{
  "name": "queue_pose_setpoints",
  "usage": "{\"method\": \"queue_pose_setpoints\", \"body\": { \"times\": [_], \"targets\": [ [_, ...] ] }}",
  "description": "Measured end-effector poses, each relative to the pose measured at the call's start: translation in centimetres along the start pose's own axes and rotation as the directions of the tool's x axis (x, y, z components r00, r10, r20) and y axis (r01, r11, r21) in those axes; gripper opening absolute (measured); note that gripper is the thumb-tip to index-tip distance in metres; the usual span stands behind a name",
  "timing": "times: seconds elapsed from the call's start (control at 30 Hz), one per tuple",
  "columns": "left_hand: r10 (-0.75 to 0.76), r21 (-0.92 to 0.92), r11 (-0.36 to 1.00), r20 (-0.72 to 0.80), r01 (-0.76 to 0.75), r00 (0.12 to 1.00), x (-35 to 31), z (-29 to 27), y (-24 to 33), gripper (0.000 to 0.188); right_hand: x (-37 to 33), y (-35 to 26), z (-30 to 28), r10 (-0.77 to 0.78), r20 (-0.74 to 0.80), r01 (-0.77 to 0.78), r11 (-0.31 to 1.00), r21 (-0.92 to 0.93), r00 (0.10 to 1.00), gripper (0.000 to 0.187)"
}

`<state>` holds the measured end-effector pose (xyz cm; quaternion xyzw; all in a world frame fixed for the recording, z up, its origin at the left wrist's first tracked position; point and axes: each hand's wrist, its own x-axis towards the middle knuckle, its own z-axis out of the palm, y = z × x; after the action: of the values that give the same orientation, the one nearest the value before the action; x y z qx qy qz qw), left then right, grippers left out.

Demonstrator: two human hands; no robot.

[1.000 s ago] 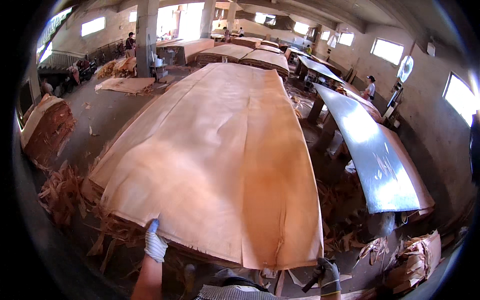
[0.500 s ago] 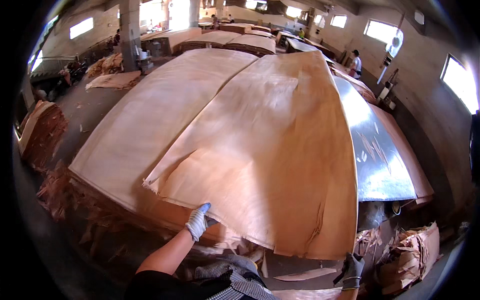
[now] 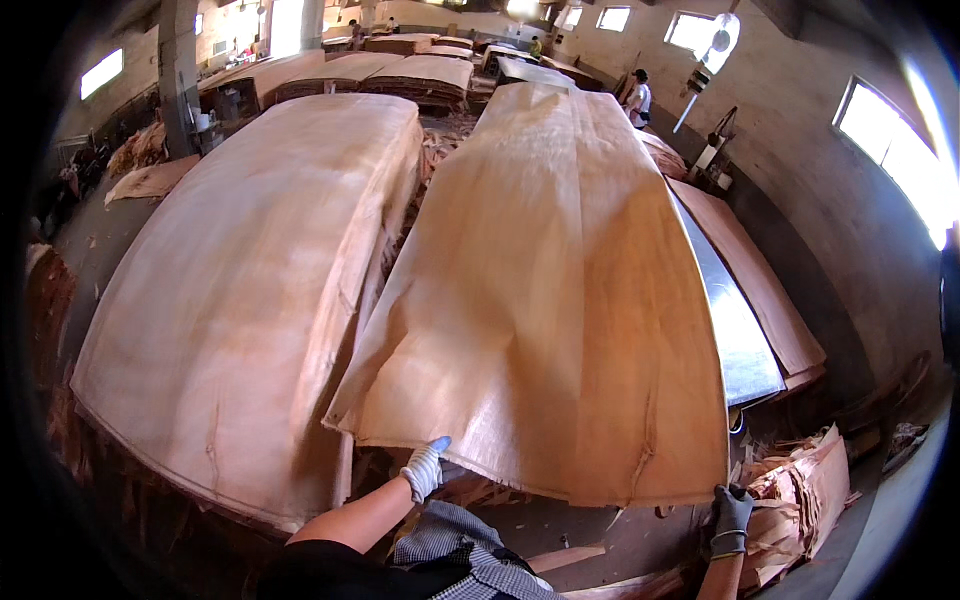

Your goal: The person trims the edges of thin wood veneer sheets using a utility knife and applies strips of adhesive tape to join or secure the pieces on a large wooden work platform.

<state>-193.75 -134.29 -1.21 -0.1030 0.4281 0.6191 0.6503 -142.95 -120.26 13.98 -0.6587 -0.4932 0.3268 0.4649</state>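
Shiny metal tbl [image 3: 745,350], rippled wood sht [image 3: 540,310]

Floor [image 3: 97,232], grey; lower centre: veneer strip [image 3: 565,557]; lower right: ragged veneer bundle [image 3: 812,495]; upper left: flat veneer sheet [image 3: 152,180]; left edge: brown pile [image 3: 50,305]

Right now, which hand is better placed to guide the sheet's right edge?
Probably the right hand: it grips the wood sheet at its near right corner, while the left hand holds farther left.

Veneer sheet [image 3: 520,300] in gloved hands [image 3: 424,473]
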Motion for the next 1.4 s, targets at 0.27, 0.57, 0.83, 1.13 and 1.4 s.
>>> {"method": "queue_pose_setpoints", "body": {
  "times": [0.27,0.57,0.83,1.13,1.4],
  "targets": [
    [0.365,0.219,0.897,0.122,-0.384,0.923,3.4,15.0,-8.2,0.026,15.9,2.3,-5.6,0.015,0.036,-0.015,1.0,-0.005,0.999,0.012],
    [0.594,0.794,0.09,0.442,-0.602,0.672,7.6,26.8,-21.0,0.033,31.8,7.6,-8.0,0.067,0.138,-0.062,0.997,-0.044,0.988,0.015],
    [0.184,-0.049,0.981,-0.094,-0.189,0.978,15.8,30.4,-25.6,0.037,41.4,11.6,-6.3,0.144,0.189,-0.167,0.979,0.112,0.971,0.016],
    [0.004,-0.186,0.982,-0.043,-0.012,0.999,24.7,32.3,-30.0,0.035,52.8,16.4,-5.5,0.027,0.246,-0.042,0.998,0.055,0.969,0.018],
    [0.324,-0.044,0.946,0.049,-0.322,0.945,30.5,25.5,-34.0,0.064,58.4,17.3,-4.0,0.195,0.289,-0.182,0.981,-0.072,0.937,0.018]
  ]
}}
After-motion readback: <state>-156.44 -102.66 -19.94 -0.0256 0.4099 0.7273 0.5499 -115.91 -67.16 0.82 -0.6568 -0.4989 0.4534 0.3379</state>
